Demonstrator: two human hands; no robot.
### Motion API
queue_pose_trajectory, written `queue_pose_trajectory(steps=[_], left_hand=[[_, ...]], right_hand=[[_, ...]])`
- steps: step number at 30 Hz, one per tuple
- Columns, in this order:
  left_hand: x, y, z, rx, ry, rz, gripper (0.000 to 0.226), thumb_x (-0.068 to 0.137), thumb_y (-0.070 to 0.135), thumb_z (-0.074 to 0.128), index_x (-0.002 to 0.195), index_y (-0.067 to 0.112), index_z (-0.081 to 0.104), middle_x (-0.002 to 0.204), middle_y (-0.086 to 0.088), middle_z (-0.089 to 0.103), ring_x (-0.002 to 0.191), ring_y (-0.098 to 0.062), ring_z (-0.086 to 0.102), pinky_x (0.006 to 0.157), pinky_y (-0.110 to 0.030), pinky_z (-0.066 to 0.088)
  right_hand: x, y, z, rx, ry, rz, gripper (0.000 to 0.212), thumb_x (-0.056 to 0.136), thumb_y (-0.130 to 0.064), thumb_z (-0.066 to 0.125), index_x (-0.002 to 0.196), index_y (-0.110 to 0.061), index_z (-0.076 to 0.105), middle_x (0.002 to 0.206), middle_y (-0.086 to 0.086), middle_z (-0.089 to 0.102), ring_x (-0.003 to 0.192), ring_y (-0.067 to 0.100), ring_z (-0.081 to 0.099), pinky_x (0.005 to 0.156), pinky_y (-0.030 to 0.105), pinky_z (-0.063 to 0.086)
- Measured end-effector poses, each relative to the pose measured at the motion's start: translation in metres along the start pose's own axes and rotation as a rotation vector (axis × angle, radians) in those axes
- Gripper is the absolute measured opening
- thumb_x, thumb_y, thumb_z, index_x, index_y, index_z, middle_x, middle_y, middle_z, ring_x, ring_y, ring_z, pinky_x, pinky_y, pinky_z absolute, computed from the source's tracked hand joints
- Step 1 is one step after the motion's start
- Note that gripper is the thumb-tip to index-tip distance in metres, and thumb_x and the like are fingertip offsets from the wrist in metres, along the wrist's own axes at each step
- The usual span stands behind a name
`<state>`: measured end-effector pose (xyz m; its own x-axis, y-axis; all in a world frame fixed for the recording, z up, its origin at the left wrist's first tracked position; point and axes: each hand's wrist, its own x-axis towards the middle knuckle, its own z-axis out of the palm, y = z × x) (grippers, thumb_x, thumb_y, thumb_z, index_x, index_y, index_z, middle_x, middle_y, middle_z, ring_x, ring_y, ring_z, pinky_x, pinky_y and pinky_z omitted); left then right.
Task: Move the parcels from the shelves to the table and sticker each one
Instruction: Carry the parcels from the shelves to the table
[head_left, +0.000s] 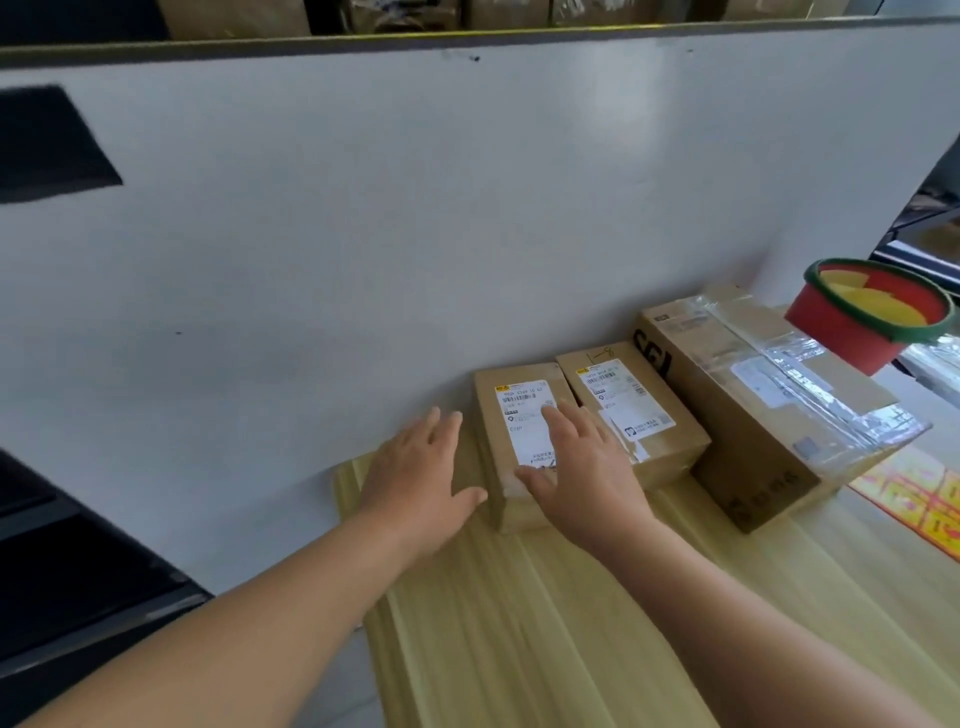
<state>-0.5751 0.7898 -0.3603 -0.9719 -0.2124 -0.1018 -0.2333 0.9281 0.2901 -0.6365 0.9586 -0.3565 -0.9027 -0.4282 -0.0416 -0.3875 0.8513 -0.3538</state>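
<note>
Bright, even light, soft shadows only. Glare flashes off the clear tape (802, 361) on the large box (737, 436) at three o'clock. The red basket (867, 319) above it and the dark patch (52, 145) at ten o'clock are blurred; the top edge of the white wall (363, 208) bows at twelve.

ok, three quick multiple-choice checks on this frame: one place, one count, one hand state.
1. Where does the right hand rest?
A) on the leftmost parcel, over its label
B) on the floor
C) on a keyboard

2. How many cardboard parcels stand on the table?
A) one
B) three
C) six

3. The left hand is:
A) clenched in a fist
B) pinching a pen
C) open, fingers spread

Key:
1A, its fingers lie flat on the white label.
2B, the leftmost parcel, a middle parcel and a large taped parcel.
3C, it holds nothing beside the leftmost parcel.
</note>
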Motion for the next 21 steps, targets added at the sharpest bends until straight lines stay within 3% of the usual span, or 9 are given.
queue_pose_trajectory(steps=[4, 11, 21], left_hand=[[-0.033, -0.037, -0.046, 0.187, 0.115, 0.005, 0.08, 0.09, 0.057, 0.047, 0.151, 0.023, 0.008, 0.16, -0.007, 0.001, 0.147, -0.026, 0.0, 0.118, -0.042, 0.008], [-0.132, -0.122, -0.132, 0.266, 0.237, -0.129, 0.082, 0.092, 0.059, 0.039, 0.152, 0.023, -0.004, 0.16, -0.005, -0.008, 0.147, -0.024, -0.007, 0.119, -0.044, -0.001], [-0.347, -0.26, -0.251, 0.258, 0.518, -0.306, 0.087, 0.085, 0.062, 0.051, 0.151, 0.024, 0.009, 0.16, -0.004, 0.009, 0.147, -0.023, 0.005, 0.119, -0.047, 0.007]], right_hand=[[-0.011, -0.047, -0.016, -0.173, 0.022, -0.136, 0.072, 0.092, -0.058, 0.041, 0.151, -0.023, 0.019, 0.16, -0.001, 0.011, 0.148, 0.024, 0.001, 0.118, 0.041, 0.006], [-0.044, -0.171, -0.04, -0.209, 0.072, -0.33, 0.066, 0.096, -0.055, 0.035, 0.151, -0.022, 0.018, 0.161, 0.002, 0.008, 0.148, 0.024, 0.002, 0.118, 0.042, 0.005], [-0.164, -0.418, -0.053, -0.247, 0.21, -0.677, 0.063, 0.096, -0.053, 0.04, 0.149, -0.021, 0.026, 0.158, 0.003, 0.022, 0.145, 0.024, 0.018, 0.117, 0.042, 0.017]])
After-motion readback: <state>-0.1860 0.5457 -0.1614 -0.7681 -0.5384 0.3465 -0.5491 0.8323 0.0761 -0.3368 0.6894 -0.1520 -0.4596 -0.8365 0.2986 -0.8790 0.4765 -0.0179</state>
